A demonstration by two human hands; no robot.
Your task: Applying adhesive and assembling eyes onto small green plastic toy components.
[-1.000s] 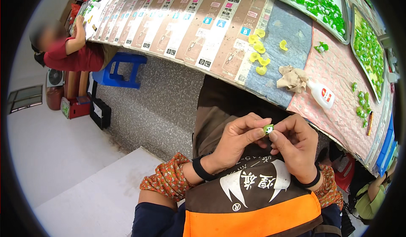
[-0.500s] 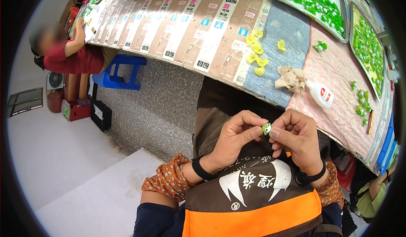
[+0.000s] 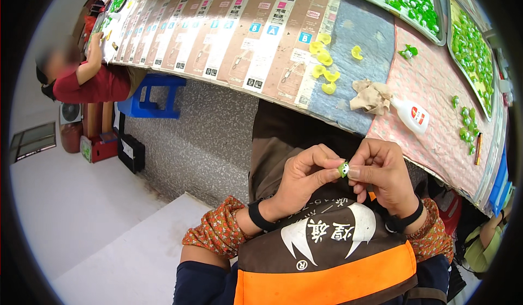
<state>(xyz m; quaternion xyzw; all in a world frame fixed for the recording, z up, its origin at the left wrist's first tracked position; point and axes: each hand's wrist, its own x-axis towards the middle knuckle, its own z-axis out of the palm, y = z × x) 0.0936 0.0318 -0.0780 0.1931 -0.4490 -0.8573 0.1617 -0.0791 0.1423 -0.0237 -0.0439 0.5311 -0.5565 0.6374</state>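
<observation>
Above my lap, in front of the table edge, both hands meet at a small green-and-white toy head (image 3: 343, 169) with dark eyes. My left hand (image 3: 305, 177) pinches its green side between thumb and index finger. The thumb and fingers of my right hand (image 3: 381, 174) close on its white side, covering part of it. On the table beyond lie several yellow curved pieces (image 3: 324, 58), a crumpled brown cloth (image 3: 370, 97) and a white squeeze bottle (image 3: 411, 115) with a red label. Farther back sits a loose green toy part (image 3: 407, 51).
Two trays, one with a pale rim (image 3: 392, 17) and another beside it (image 3: 468, 85), hold many green pieces. More green toys (image 3: 467, 124) and a thin stick (image 3: 478, 148) lie at the right. A co-worker (image 3: 92, 81) sits far left near a blue stool (image 3: 150, 99).
The view has shifted slightly, moving the table items a little left. The toy head appears turned a bit between my fingers; both hands keep their pinch.
</observation>
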